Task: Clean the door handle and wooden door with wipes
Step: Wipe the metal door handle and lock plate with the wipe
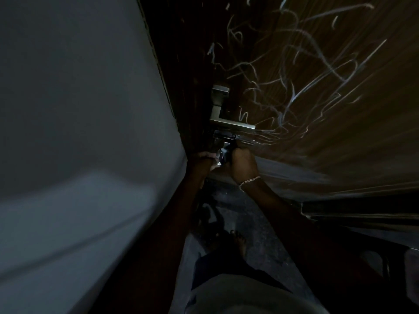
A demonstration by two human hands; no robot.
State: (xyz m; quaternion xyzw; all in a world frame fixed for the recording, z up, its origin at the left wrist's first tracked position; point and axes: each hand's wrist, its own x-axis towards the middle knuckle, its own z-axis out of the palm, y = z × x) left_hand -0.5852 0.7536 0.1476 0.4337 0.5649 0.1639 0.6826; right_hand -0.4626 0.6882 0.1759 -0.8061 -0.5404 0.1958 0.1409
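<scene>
The brown wooden door fills the upper right and is covered with pale scribble marks. Its silver lever door handle sits near the door's left edge. Just below the handle, both hands meet around a small dark, shiny packet; the dim light hides what it is. My left hand grips it from the left with curled fingers. My right hand, with a chain bracelet at the wrist, holds it from the right in a closed fist. No loose wipe is visible.
A grey wall takes up the whole left side, close to the door's edge. Below lies a dark speckled floor with my bare foot on it. Dark, unclear shapes sit at the lower right.
</scene>
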